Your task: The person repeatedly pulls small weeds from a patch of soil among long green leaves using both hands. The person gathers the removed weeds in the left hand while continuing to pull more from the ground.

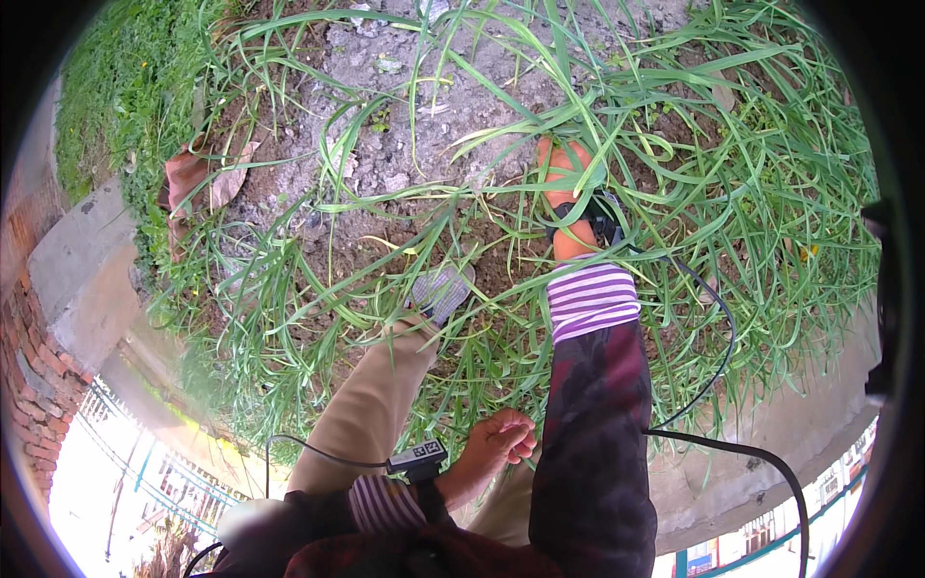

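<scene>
My right hand (566,170) reaches down among long green leaves of a leek-like plant (578,108) near the upper middle. Blades cross over the hand and hide its fingertips, so its grip is unclear. A black strap and device are on that wrist. Low in the picture, my left hand (498,438) is curled in front of my body, close to some leaf blades; whether anything is inside it does not show. A small device (418,456) with a printed code is strapped to the left wrist.
My shoe (442,289) rests on soil among the leaves. Grey-brown soil (405,123) lies ahead, with dry leaves (233,177) at left. A concrete edge (780,448) curves behind the plants, and a brick wall (36,404) stands at far left. A black cable (730,339) runs beside my right arm.
</scene>
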The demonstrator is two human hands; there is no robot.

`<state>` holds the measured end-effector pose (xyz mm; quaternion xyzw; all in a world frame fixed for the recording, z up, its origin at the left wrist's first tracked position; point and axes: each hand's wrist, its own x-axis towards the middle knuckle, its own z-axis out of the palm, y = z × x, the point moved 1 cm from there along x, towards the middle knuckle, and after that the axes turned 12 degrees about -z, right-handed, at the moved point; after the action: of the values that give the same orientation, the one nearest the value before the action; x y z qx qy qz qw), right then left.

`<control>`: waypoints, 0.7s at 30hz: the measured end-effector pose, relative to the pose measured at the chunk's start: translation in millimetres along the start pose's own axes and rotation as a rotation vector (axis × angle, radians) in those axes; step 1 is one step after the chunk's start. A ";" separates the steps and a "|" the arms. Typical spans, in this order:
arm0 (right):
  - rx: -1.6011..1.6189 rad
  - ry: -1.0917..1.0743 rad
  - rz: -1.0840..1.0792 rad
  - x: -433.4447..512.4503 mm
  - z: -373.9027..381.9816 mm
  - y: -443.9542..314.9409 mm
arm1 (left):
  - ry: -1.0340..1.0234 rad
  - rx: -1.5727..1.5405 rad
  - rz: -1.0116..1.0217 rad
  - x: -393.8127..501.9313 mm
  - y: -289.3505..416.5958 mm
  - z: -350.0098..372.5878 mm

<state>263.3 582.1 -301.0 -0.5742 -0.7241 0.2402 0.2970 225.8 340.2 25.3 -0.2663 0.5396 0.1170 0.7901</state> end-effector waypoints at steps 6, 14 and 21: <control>-0.053 -0.240 -0.117 4.2 -3.9 7.5 | 0.001 0.011 0.008 0.0 -0.4 3.4; 1.430 0.354 1.019 -5.9 -56.3 -33.4 | -0.005 0.029 0.010 -1.4 -0.9 6.0; 0.713 -0.009 0.880 -37.3 -149.1 -87.0 | -0.040 0.014 0.080 3.4 -3.5 10.5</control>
<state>314.8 527.2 -141.2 -0.6852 -0.2919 0.5736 0.3412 237.0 342.7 26.1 -0.2365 0.5348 0.1499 0.7972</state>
